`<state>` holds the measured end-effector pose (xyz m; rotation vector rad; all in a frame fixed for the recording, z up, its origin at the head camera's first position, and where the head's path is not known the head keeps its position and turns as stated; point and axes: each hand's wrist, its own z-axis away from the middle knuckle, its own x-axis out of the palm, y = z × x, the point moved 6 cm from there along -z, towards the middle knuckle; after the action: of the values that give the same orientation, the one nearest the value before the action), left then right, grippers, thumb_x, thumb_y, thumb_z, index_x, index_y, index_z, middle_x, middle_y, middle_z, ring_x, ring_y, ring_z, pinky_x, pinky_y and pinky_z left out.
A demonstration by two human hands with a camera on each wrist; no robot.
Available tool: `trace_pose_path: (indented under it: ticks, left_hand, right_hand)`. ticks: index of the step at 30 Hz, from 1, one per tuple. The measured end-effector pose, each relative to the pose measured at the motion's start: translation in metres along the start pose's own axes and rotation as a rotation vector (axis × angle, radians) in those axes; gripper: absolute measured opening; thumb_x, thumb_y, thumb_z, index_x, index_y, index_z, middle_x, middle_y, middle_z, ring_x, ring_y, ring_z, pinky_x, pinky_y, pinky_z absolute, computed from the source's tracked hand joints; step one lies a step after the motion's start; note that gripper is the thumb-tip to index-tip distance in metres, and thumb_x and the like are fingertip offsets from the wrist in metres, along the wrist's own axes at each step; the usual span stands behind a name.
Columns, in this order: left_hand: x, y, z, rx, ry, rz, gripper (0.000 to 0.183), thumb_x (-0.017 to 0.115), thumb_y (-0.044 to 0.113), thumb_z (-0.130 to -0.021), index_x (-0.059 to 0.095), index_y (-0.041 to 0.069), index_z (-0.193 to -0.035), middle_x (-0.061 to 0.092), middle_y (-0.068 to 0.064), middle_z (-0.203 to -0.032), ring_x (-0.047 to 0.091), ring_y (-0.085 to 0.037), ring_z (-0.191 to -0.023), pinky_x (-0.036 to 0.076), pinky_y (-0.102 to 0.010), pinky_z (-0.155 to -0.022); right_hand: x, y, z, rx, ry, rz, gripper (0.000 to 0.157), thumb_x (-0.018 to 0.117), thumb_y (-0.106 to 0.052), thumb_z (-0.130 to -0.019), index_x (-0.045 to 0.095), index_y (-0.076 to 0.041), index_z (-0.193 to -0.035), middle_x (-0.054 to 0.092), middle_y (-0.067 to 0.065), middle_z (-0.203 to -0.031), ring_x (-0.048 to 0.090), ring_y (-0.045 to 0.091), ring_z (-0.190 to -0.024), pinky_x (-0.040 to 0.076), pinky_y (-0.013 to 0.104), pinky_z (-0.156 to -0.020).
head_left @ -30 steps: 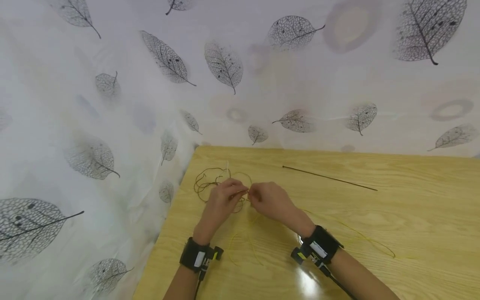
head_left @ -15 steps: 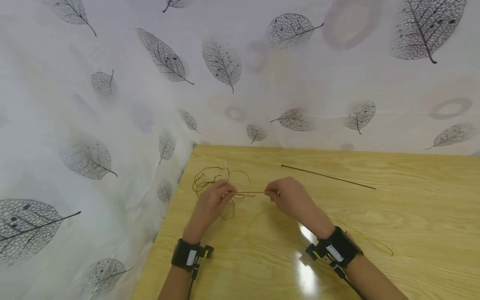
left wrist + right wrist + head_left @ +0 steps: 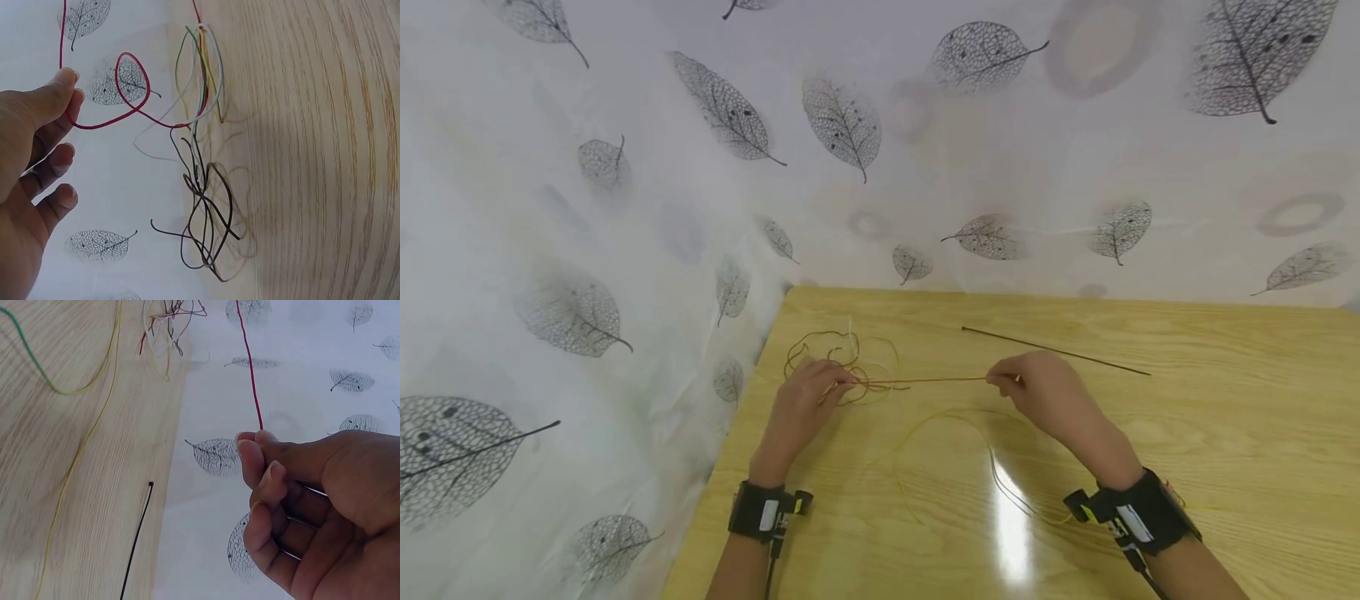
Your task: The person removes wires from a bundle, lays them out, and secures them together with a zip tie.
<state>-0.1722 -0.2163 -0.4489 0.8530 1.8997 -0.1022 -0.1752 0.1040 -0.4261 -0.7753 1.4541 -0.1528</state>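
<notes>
A thin red wire [image 3: 936,380] stretches between my two hands. My left hand [image 3: 801,408] pinches it between thumb and forefinger, and in the left wrist view the wire [image 3: 100,127] bends past the fingertips into a loose loop. On the right, my right hand [image 3: 1052,392] pinches the wire near one end, with its other fingers curled below in the right wrist view. Beside and partly behind the left hand lies a tangle of brown wires [image 3: 203,194]. White wire [image 3: 220,75] and green wire [image 3: 199,47] lie in loops next to it.
Behind the right hand lies a thin black cable tie [image 3: 1052,349]. A long yellow wire [image 3: 904,475] curves over the wooden table [image 3: 1247,400] nearer me; its green part [image 3: 28,353] shows in the right wrist view. Leaf-patterned sheeting [image 3: 880,208] borders the table's back and left.
The hands, first close together, have moved apart, the right one farther to the right. The red wire between them has lengthened and pulled straight. The yellow wire has shifted near the right wrist.
</notes>
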Motion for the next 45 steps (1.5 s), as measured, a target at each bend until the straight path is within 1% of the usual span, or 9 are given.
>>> trace_pose_path:
  ticks: [8,14,19,25,30,35,39,42,45]
  left_hand:
    - [-0.004,-0.001,0.000,0.021,0.020,0.010,0.012,0.075,0.012,-0.083,0.070,0.013,-0.093,0.067,0.003,-0.096,0.055,-0.016,-0.087,0.048,-0.027,-0.070]
    - [-0.003,-0.006,0.001,-0.016,-0.037,-0.005,0.008,0.068,0.015,-0.090,0.067,0.013,-0.097,0.064,0.003,-0.099,0.055,-0.016,-0.095,0.049,-0.029,-0.079]
    - [0.000,-0.008,0.003,-0.028,-0.069,0.006,0.009,0.066,0.014,-0.091,0.064,0.013,-0.100,0.063,0.003,-0.101,0.055,-0.016,-0.101,0.048,-0.030,-0.084]
    - [-0.005,-0.016,0.011,-0.044,-0.060,0.006,0.009,0.065,0.013,-0.092,0.063,0.007,-0.099,0.065,-0.006,-0.104,0.058,-0.022,-0.105,0.048,-0.037,-0.088]
    - [-0.013,-0.021,0.017,-0.055,-0.032,0.005,0.014,0.068,0.015,-0.089,0.066,0.007,-0.100,0.068,-0.004,-0.099,0.062,-0.021,-0.095,0.048,-0.041,-0.087]
    - [-0.012,-0.023,0.022,-0.090,-0.067,0.027,0.012,0.071,0.013,-0.086,0.066,0.012,-0.097,0.069,0.001,-0.091,0.064,-0.019,-0.087,0.049,-0.040,-0.083]
    - [-0.007,-0.023,0.027,-0.128,-0.118,0.074,0.011,0.070,0.017,-0.088,0.068,0.016,-0.099,0.070,0.008,-0.090,0.063,-0.013,-0.090,0.047,-0.037,-0.084]
    - [-0.006,-0.023,0.032,-0.148,-0.128,0.094,0.014,0.070,0.018,-0.088,0.070,0.018,-0.102,0.070,0.011,-0.092,0.062,-0.011,-0.092,0.046,-0.036,-0.085]
    - [-0.007,-0.024,0.036,-0.165,-0.119,0.086,0.014,0.073,0.017,-0.085,0.071,0.019,-0.098,0.070,0.011,-0.091,0.062,-0.009,-0.087,0.047,-0.035,-0.082]
  right_hand:
    - [-0.028,0.016,0.023,-0.009,0.123,0.063,0.016,0.069,-0.014,-0.089,0.074,-0.011,-0.104,0.069,-0.003,-0.075,0.056,0.006,-0.059,0.042,0.026,-0.050]
    - [-0.046,0.026,0.036,0.002,0.165,0.084,0.017,0.069,-0.011,-0.088,0.074,-0.010,-0.104,0.070,-0.003,-0.077,0.056,0.006,-0.058,0.037,0.024,-0.047]
    - [-0.056,0.034,0.046,0.000,0.205,0.108,0.018,0.070,-0.010,-0.087,0.074,-0.010,-0.104,0.070,-0.004,-0.075,0.053,0.004,-0.055,0.034,0.024,-0.047]
    - [-0.070,0.051,0.061,0.017,0.269,0.130,0.019,0.070,-0.010,-0.087,0.074,-0.009,-0.106,0.070,-0.002,-0.076,0.054,0.004,-0.055,0.031,0.023,-0.046]
    - [-0.079,0.074,0.079,0.066,0.245,0.159,0.020,0.069,-0.014,-0.089,0.073,-0.007,-0.107,0.070,-0.004,-0.076,0.049,0.001,-0.053,0.029,0.023,-0.045]
    - [-0.078,0.098,0.102,0.144,0.217,0.191,0.020,0.068,-0.015,-0.089,0.072,-0.005,-0.106,0.069,-0.003,-0.074,0.046,-0.002,-0.051,0.028,0.024,-0.044]
    - [-0.078,0.114,0.118,0.197,0.209,0.204,0.022,0.067,-0.018,-0.090,0.072,-0.003,-0.106,0.069,-0.001,-0.073,0.042,0.000,-0.047,0.025,0.025,-0.043]
    - [-0.079,0.124,0.129,0.233,0.211,0.223,0.022,0.068,-0.015,-0.090,0.071,-0.001,-0.106,0.070,0.002,-0.073,0.042,0.000,-0.047,0.025,0.025,-0.042]
    - [-0.082,0.134,0.141,0.269,0.220,0.239,0.021,0.068,-0.011,-0.088,0.070,0.001,-0.106,0.070,0.005,-0.074,0.041,-0.002,-0.047,0.025,0.025,-0.042]
